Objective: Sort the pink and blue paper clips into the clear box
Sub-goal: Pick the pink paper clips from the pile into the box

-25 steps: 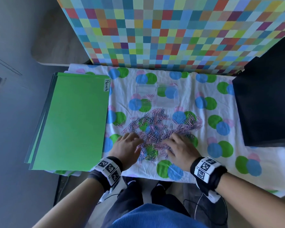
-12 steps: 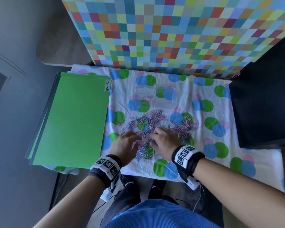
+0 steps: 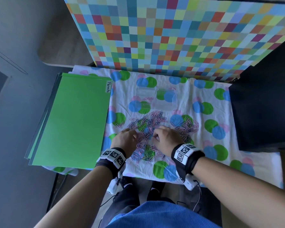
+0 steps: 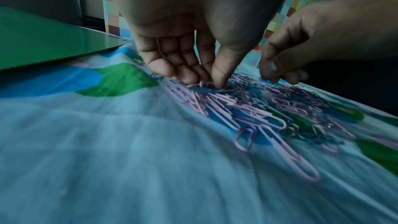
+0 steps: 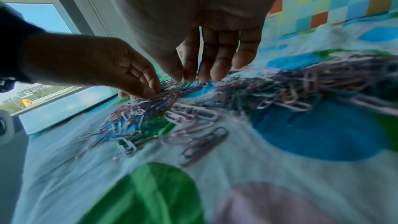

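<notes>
Both hands are down in a loose heap of pink and blue paper clips (image 3: 152,127) spread over a spotted cloth (image 3: 194,168), with the clear box (image 3: 155,98) just beyond the heap, a few pink clips already in its left half. The left hand (image 3: 127,139) has thumb and fingertips (image 4: 219,81) brought together, pinching into the tangle. The right hand (image 3: 165,139) has its thumb and fingers (image 5: 216,72) drawn close together, tips just at the clips, though I cannot tell whether it has one caught.

These clips look light, thin and springy, and they probably hook into each other, so a pinch on one loop may drag neighbours along. Taking a single clip by its rounded end, at the edge of the pile where they lie singly, seems the surest hold.

From above, only the backs of the hands show, plus the box and a green folder (image 3: 72,119) to the left. The wrist views hide the box but reveal the fingertips meeting the clips.
</notes>
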The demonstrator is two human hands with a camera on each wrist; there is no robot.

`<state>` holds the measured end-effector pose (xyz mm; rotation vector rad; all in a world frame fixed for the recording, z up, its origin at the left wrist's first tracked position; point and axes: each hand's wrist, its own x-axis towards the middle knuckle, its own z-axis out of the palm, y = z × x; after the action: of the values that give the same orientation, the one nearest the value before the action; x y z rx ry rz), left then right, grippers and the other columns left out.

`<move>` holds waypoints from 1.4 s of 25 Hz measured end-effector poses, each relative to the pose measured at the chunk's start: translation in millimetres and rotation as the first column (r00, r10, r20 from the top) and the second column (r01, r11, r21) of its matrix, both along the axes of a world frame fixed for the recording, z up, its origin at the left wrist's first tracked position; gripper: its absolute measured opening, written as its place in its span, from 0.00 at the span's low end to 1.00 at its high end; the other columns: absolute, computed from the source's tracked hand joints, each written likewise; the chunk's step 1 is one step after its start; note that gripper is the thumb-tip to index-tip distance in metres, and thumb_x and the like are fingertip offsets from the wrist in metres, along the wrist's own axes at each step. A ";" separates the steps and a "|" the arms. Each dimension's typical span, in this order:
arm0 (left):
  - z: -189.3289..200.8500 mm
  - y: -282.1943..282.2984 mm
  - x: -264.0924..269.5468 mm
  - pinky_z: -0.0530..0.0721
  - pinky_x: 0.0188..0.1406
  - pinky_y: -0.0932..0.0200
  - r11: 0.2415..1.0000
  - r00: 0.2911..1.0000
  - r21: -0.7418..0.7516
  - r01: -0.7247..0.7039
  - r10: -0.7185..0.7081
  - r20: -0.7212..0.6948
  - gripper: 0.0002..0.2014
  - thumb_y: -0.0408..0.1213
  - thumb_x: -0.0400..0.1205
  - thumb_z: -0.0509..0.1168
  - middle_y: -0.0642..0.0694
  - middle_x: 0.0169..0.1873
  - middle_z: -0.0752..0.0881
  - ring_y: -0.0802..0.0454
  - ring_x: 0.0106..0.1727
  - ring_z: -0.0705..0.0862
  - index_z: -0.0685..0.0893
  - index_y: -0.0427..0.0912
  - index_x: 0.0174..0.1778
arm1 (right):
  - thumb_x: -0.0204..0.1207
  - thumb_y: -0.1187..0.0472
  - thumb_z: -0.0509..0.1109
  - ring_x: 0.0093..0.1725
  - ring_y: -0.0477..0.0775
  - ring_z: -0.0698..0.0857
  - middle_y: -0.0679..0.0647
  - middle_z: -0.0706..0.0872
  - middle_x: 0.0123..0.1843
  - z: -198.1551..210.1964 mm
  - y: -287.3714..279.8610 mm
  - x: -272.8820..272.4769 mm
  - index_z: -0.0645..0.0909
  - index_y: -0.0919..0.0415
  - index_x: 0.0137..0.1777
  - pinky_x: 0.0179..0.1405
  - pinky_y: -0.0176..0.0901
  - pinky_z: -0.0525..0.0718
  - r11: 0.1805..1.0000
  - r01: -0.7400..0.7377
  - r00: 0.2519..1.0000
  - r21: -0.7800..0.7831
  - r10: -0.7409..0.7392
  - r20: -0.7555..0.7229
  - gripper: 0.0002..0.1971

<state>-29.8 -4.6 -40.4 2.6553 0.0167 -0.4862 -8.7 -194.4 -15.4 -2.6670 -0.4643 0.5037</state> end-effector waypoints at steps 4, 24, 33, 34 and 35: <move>7.9 11.6 4.4 0.83 0.40 0.61 0.991 0.992 -0.054 -0.125 0.125 -0.008 0.05 0.45 0.80 0.65 0.56 0.41 0.89 0.54 0.39 0.85 0.87 0.54 0.46 | 0.77 0.46 0.68 0.36 0.50 0.79 0.50 0.81 0.40 -12.0 27.8 -4.5 0.79 0.58 0.40 0.33 0.39 0.76 0.998 0.014 0.996 -0.067 -0.019 -0.086 0.15; 14.8 -12.0 16.8 0.84 0.49 0.54 0.982 0.984 0.071 0.173 -0.176 0.031 0.06 0.45 0.82 0.63 0.52 0.53 0.81 0.52 0.56 0.80 0.84 0.52 0.50 | 0.76 0.71 0.59 0.28 0.54 0.76 0.54 0.80 0.30 -10.4 -9.0 14.8 0.78 0.52 0.42 0.30 0.45 0.76 0.782 0.510 0.825 0.359 -0.325 -0.463 0.13; 24.5 8.5 21.9 0.68 0.25 0.62 0.955 0.971 -0.220 -0.201 0.224 0.084 0.12 0.34 0.72 0.66 0.48 0.20 0.75 0.52 0.24 0.70 0.73 0.41 0.23 | 0.80 0.57 0.64 0.27 0.49 0.76 0.48 0.79 0.29 -6.0 1.2 16.6 0.78 0.56 0.40 0.31 0.41 0.74 0.846 0.425 0.860 0.322 -0.267 -0.435 0.08; 24.0 12.5 20.6 0.69 0.25 0.62 0.945 0.964 -0.233 -0.228 0.253 0.085 0.12 0.34 0.70 0.67 0.47 0.20 0.75 0.52 0.24 0.70 0.74 0.39 0.23 | 0.80 0.58 0.65 0.30 0.48 0.77 0.46 0.79 0.31 -4.1 6.7 16.2 0.79 0.56 0.43 0.30 0.39 0.74 0.887 0.354 0.895 0.298 -0.229 -0.382 0.05; 23.7 15.4 18.6 0.70 0.25 0.61 0.941 0.960 -0.232 -0.245 0.270 0.079 0.11 0.34 0.70 0.68 0.48 0.20 0.77 0.52 0.24 0.71 0.75 0.39 0.23 | 0.80 0.59 0.66 0.30 0.47 0.77 0.45 0.79 0.33 -1.9 12.5 15.7 0.79 0.56 0.45 0.28 0.37 0.73 0.911 0.297 0.918 0.286 -0.190 -0.348 0.03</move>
<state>-11.2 10.8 -16.6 2.4107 0.2599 -0.2395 7.0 -181.9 -17.3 -2.2220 -0.0998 0.6881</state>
